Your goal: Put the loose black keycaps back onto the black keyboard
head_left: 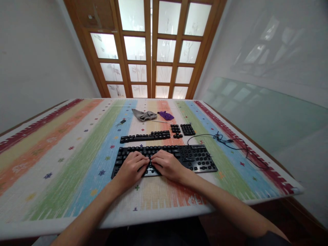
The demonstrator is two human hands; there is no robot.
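Observation:
A black keyboard [183,164] lies flat near the front of the table. Its right end and part of its front edge show bare key sockets, while keycaps sit on much of the left and middle. My left hand [133,166] rests over the front middle of it, fingers closed and bent inward. From the other side my right hand [166,164] meets it, fingertips pressed together too. The two hands' fingertips nearly touch over the sockets; whatever small piece is between them is hidden. Loose keycaps [146,137] stand in rows just behind the keyboard.
More loose keycaps form a block [188,130] and a smaller block [175,128] at the right. A black cable [239,140] trails right. Farther back lie a grey cloth [145,116], a purple cloth [166,115], a thin rod [159,121] and a small black object [123,121].

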